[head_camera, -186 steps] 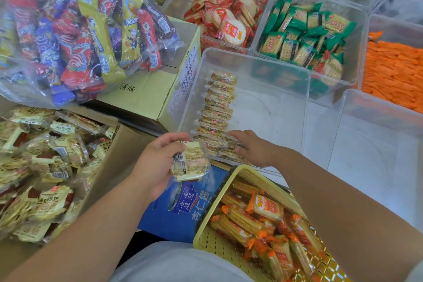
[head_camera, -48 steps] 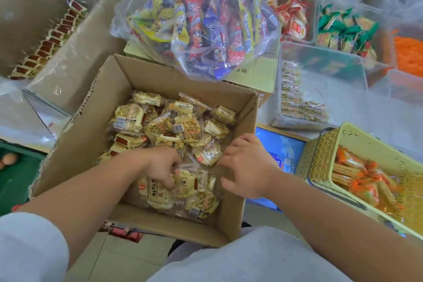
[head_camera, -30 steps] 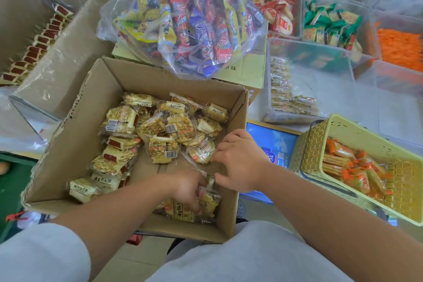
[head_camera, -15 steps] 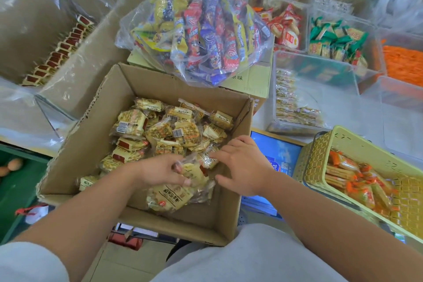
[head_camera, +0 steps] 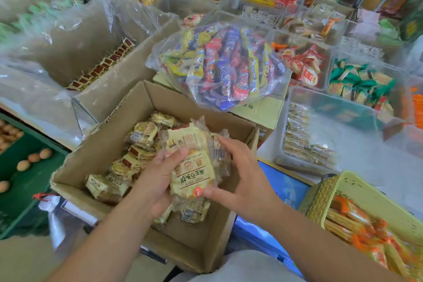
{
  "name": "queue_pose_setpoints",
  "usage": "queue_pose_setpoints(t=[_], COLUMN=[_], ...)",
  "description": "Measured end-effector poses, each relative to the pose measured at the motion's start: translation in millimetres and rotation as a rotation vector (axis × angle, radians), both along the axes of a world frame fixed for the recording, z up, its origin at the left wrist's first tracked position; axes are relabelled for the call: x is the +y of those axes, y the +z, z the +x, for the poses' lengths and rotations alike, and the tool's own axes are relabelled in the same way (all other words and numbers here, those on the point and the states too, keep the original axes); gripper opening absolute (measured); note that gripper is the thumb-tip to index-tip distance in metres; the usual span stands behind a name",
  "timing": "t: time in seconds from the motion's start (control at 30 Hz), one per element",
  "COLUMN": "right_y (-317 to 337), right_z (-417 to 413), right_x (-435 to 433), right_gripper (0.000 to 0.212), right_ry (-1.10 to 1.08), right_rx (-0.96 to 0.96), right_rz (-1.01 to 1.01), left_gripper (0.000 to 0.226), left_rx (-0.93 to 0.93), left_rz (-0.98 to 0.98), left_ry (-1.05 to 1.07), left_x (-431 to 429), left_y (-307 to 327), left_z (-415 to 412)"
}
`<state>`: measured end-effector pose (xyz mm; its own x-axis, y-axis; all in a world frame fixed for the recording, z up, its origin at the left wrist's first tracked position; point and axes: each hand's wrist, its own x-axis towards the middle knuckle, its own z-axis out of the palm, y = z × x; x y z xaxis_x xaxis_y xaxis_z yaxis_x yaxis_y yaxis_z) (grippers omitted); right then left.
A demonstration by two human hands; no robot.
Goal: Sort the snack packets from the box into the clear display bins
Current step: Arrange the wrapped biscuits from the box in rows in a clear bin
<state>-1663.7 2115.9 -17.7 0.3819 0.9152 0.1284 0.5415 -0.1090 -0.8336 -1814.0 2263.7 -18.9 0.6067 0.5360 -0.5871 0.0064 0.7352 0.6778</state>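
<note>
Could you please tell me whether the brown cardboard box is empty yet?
Not empty: the brown cardboard box holds loose yellow snack packets on its left side; bare floor shows near the front.

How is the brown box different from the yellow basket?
The cardboard box is brown with solid walls; the yellow basket has walls full of little holes. The box holds pale yellow packets, the basket orange-tipped packets. Both are open on top and hold snacks.
</note>
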Motion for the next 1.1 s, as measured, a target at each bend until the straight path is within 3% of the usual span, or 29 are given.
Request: queue_pose_setpoints(t=[0.17,0.43,0.6,0.7,0.83,1.0,1.1], right_y=[24.1,15.5,6.4,3.1,-4.7,-15.2,-24.9], right_z=[32.8,97.9,141.6,163.1,192.3,230.3,256.3], right_x=[-31.2,-83.8,-111.6,-127.5,-144.6,-164.8,-179.5], right_gripper=[0.106,0.062,0.046,0.051,0.049,0.045,0.048], right_ry=[0.149,0.198,0.256,0.253,0.197,0.137,0.048], right_rx=[-0.227,-0.494,-0.565,-0.517,-0.455,-0.348,-0.130], right_rz=[0.035,0.149,0.172,0.105,0.059,0.053,0.029], left_gripper=[0.027,0.029,0.060,0.065,0.052,0.035,0.034], left_rx=[-0.095,-0.091,-0.101,-0.071,0.021,0.159,0.240], left_rz=[-0.024,-0.096,-0.175,-0.247,-0.228,0.011,0.192], left_ry=[0.078,0.121,0.158,0.141,0.047,-0.058,-0.142], left_x=[-44.7,-118.4,-142.4,-147.7,-148.4,-148.3,-145.8], left_y=[30.1,29.3,17.8,8.0,-4.5,-24.7,-43.3], left_z=[34.7,109.1,154.0,178.5,212.3,256.7,274.6])
